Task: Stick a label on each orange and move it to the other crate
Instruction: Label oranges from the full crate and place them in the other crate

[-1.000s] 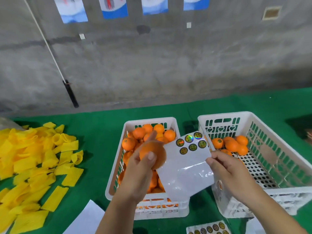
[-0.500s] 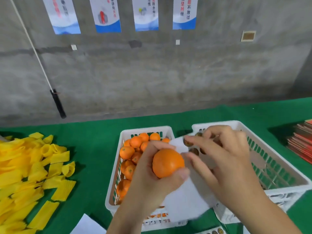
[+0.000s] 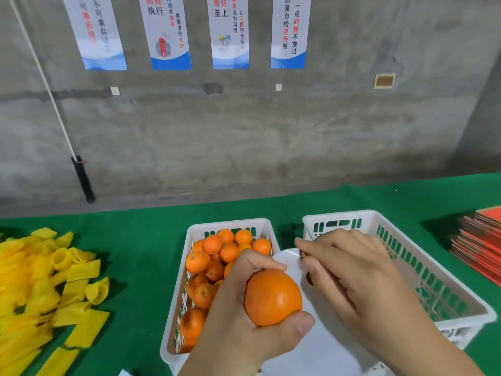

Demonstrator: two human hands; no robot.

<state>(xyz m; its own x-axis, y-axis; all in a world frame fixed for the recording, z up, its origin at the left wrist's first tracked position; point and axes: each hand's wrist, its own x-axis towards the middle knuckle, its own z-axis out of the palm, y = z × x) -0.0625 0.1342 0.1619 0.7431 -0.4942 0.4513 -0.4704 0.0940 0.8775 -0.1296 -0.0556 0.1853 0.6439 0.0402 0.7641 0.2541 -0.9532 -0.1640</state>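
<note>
My left hand (image 3: pixel 238 318) grips one orange (image 3: pixel 273 297) between thumb and fingers, together with a white label sheet (image 3: pixel 311 346) that lies under it. My right hand (image 3: pixel 349 270) reaches over the top of that sheet, and its fingertips pinch at a dark round label (image 3: pixel 303 254) near the sheet's upper edge. Below my hands stands the left white crate (image 3: pixel 230 225), filled with several oranges (image 3: pixel 214 256). The right white crate (image 3: pixel 423 267) is mostly hidden by my right hand, so its contents do not show.
A pile of yellow foam net sleeves (image 3: pixel 40 289) covers the left of the green table (image 3: pixel 135 240). Red cards (image 3: pixel 479 240) are stacked at the right edge. A concrete wall with posters (image 3: pixel 168 33) rises behind the table.
The camera has tilted up and my hands sit lower in view. My right hand has moved from the sheet's right edge onto its top and now pinches at a label.
</note>
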